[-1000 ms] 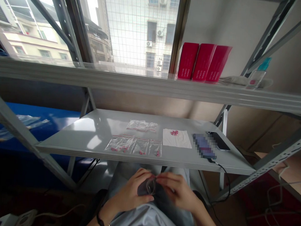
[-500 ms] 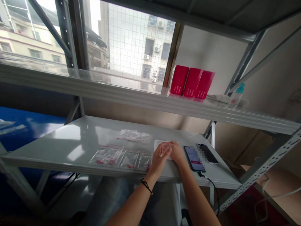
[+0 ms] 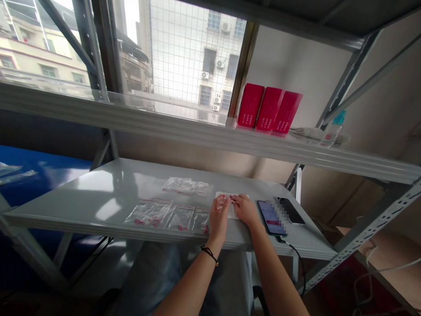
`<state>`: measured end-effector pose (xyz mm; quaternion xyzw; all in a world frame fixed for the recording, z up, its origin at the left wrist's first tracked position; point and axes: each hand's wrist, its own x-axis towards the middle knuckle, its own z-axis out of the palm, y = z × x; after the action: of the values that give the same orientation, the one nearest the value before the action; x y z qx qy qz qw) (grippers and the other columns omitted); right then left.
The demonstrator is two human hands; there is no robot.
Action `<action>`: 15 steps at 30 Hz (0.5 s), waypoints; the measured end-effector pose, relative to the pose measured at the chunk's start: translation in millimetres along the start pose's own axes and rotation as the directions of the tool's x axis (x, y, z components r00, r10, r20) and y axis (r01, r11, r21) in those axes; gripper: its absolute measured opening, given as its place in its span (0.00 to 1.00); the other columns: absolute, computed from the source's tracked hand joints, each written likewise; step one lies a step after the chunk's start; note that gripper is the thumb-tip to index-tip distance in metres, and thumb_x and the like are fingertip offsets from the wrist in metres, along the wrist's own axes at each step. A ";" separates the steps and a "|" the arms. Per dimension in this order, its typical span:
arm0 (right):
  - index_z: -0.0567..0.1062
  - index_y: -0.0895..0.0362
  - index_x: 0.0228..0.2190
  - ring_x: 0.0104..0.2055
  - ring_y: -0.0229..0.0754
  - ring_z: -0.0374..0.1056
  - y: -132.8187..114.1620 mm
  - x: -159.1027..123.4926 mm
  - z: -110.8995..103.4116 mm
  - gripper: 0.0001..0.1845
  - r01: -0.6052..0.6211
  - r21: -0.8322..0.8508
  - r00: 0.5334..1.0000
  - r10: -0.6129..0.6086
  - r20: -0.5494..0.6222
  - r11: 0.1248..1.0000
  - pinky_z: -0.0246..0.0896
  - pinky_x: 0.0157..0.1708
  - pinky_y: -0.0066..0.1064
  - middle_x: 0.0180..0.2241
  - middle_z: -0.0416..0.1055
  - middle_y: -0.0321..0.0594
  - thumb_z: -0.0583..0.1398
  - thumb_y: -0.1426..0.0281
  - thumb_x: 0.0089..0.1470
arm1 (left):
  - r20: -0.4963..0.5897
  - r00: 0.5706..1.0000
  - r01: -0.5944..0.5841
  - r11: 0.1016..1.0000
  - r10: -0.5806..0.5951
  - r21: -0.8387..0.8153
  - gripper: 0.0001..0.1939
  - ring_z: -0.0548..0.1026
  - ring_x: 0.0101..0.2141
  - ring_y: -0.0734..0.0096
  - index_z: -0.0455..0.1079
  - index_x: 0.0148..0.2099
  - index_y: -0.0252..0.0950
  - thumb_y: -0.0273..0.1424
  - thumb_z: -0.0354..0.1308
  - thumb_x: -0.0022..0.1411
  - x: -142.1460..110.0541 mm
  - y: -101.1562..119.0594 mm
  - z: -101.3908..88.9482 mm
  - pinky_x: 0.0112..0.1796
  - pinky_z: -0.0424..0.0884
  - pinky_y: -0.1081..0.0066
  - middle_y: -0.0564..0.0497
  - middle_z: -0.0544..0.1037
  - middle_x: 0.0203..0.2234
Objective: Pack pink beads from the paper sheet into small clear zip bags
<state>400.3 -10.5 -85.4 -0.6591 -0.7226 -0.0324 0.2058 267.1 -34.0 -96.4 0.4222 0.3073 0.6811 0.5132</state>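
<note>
My left hand (image 3: 218,221) is closed around a clear zip bag (image 3: 222,203) with a reddish edge, held over a white sheet (image 3: 243,196). Beside it, my right hand (image 3: 246,210) rests on the sheet, with its fingers bent and the tips together at small dark red pieces (image 3: 231,197). Their exact kind is too small to make out. To the left lie a large clear zip bag (image 3: 151,209) and two smaller clear bags (image 3: 181,217), with small red pieces inside. Behind these are several flat clear bags (image 3: 185,185).
Two phones lie right of my hands, one with a lit screen (image 3: 271,217) and a cable (image 3: 293,249), the other dark (image 3: 290,211). An upper shelf (image 3: 197,135) carries red boxes (image 3: 251,106) and a spray bottle (image 3: 332,130). A metal post (image 3: 377,228) stands at the right.
My hands have moved apart slightly; they were together around the clear bag. My right fingers now reach the dark red pieces on the sheet, while the left keeps the bag.
</note>
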 end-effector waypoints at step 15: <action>0.82 0.56 0.45 0.48 0.44 0.72 3.0 4.6 4.2 0.16 0.018 0.057 1.000 -0.019 0.014 0.998 0.61 0.49 0.28 0.45 0.77 0.46 0.54 0.72 0.69 | -0.008 1.000 0.015 0.997 -0.015 -0.076 0.20 0.79 0.43 0.62 0.72 0.47 0.37 0.48 0.62 0.64 -0.4 1.9 -0.1 0.48 0.73 0.65 0.47 0.80 0.41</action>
<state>401.8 -4.4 -88.4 -0.6465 -0.7309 -0.0089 0.2187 266.2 -34.9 -94.9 0.3973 0.2865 0.6902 0.5327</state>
